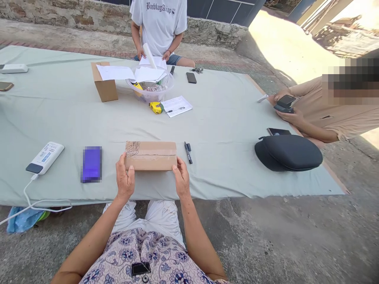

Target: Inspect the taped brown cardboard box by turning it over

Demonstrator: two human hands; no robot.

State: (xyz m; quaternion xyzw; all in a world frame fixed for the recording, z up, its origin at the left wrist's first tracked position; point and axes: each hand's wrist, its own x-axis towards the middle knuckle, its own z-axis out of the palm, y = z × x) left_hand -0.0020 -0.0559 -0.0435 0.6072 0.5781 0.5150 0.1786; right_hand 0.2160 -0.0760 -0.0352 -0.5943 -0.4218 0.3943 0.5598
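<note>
A closed brown cardboard box (151,156) lies near the table's front edge, with dark pen scribbles on its top left corner and a strip of tape along the top. My left hand (125,177) grips its left end, thumb on the front edge. On the right end, my right hand (181,177) holds the box in the same way. Just right of the box lies a black marker pen (188,153) with a cap. To the left is a purple, blurred-out object (91,164).
A white power bank (45,157) with a cable lies left; a black case (288,153) sits right. Farther back are a plastic basin (154,94) with papers, a yellow tape measure (156,107), an upright cardboard box (106,90) and a phone (191,77). Two people sit at the table.
</note>
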